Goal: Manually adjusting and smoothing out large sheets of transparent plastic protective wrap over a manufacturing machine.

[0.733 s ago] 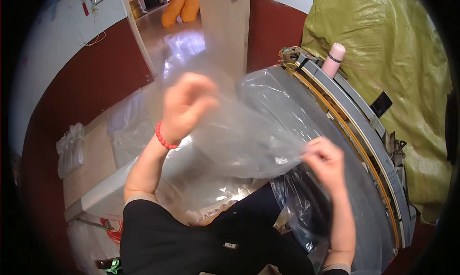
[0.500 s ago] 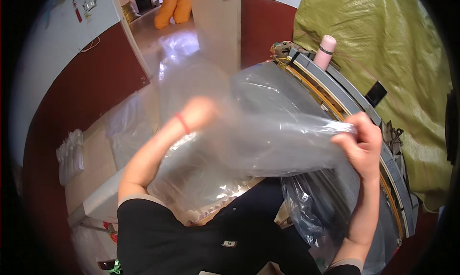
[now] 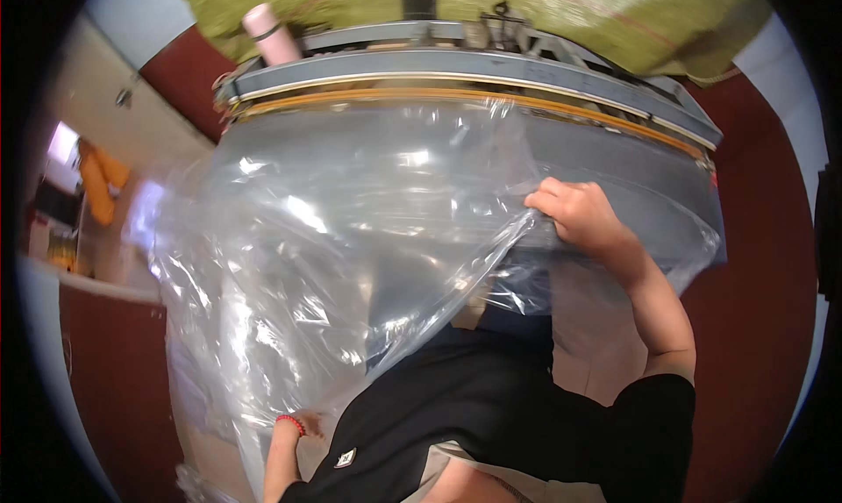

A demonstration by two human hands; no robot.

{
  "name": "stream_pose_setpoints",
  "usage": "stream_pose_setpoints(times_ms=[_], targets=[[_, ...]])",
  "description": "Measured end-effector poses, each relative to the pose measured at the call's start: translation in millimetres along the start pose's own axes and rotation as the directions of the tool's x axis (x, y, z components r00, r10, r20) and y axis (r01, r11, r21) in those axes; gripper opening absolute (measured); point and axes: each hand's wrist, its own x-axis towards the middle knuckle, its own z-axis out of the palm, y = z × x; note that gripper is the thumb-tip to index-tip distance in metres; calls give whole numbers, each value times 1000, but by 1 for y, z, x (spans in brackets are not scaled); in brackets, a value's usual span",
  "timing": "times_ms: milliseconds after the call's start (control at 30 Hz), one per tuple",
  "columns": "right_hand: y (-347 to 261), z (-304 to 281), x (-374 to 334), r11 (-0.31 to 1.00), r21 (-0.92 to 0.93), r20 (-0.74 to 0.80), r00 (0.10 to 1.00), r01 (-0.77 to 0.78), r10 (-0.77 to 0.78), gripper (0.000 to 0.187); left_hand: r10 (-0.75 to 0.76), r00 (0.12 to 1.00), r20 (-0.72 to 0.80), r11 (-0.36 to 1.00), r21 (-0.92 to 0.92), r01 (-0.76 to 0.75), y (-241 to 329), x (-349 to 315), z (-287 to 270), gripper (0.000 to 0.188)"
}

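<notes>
clear, glossy plastic sheet (image 3: 294,214), wrinkled, spread over the grey work surface (image 3: 601,148), its near edge drawn taut.

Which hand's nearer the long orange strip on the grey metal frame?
Right. Right hand is short of the orange strip; left hand is much farther back, by the torso.

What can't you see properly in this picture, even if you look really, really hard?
All in the head view:
Left hand: dim and blurred beside the clear plastic sheet, so I can't tell whether it grips anything.
Right hand: its palm is hidden by the back of the hand.
Pink bottle: its base is hidden behind the grey rail.
Orange bundles: too small and blurred to tell what they are.
</notes>
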Motion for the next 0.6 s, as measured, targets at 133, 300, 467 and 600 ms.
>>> stream_pose_setpoints(times_ms=[133, 300, 467, 600], targets=[[9, -18, -60, 955, 94, -121, 949, -282, 292, 21, -278, 904, 324, 910, -212, 356, 48, 113, -148, 25], [12, -20, -111, 871, 185, -248, 836, -454, 489, 20, 181, 847, -500, 959, -103, -266, 144, 309, -309, 48], [10, -19, -131, 794, 446, -313, 759, -413, 570, 16, 425, 659, -620, 849, 20, -529, 201, 481, -308, 61], [22, -16, -156, 653, 504, -181, 670, -566, 720, 19, 193, 971, -141, 287, -938, -194, 227, 542, -287, 22]])
